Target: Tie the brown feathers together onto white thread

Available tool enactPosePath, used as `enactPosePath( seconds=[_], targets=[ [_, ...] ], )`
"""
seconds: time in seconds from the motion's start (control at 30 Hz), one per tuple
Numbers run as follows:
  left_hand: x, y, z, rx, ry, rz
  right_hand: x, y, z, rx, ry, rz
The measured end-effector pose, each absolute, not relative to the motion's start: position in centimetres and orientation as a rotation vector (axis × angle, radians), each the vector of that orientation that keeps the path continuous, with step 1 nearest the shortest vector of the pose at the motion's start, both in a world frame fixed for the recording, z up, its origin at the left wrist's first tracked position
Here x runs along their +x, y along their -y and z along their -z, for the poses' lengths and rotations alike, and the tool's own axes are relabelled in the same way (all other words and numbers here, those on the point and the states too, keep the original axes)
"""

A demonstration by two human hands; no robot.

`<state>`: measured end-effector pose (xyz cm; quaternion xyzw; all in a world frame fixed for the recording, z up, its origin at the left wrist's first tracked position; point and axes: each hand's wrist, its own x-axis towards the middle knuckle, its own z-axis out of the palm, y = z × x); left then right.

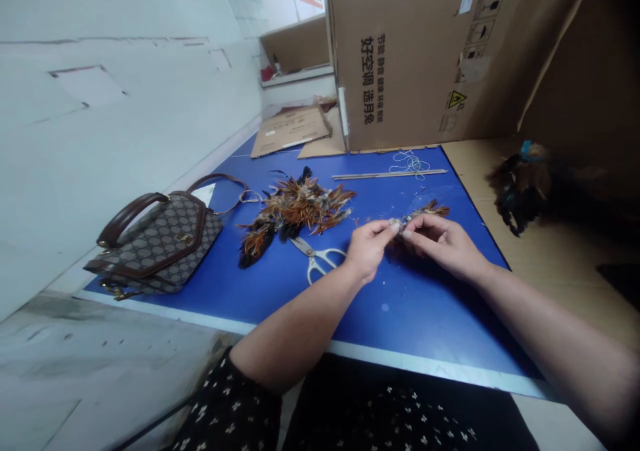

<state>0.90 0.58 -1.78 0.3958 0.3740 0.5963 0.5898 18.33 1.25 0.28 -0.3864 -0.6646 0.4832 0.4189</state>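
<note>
My left hand (369,245) pinches the fluffy grey end of a small feather bundle (434,209) above the blue table. The fingers of my right hand (440,241) close on the same bundle, just right of my left fingertips. Brown and dark feathers stick out behind and below my right fingers. To the left lies a larger pile of brown and black feathers (300,204). Scissors (314,254) with pale handles rest between that pile and my left forearm, their blades partly apart.
A patterned handbag (165,244) stands on the blue table (280,297) at the left. Thin sticks (390,175) and tangled string (411,163) lie near a big cardboard box (410,64). Dark feathers (523,187) are at the right.
</note>
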Motion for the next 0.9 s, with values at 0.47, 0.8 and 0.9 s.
enactPosePath(
  seconds=[0.47,0.8,0.9],
  targets=[
    [0.89,-0.71,2.05,0.957,-0.897,-1.404,18.61,-1.28,-0.37,-0.963,1.628,-1.163],
    [0.98,-0.29,1.63,0.998,-0.847,-1.391,18.35,-1.11,-0.75,-1.019,1.666,-1.189],
    [0.93,-0.20,1.58,0.946,-0.797,-1.342,18.47,-1.14,-0.76,-1.032,1.667,-1.202]
  ],
)
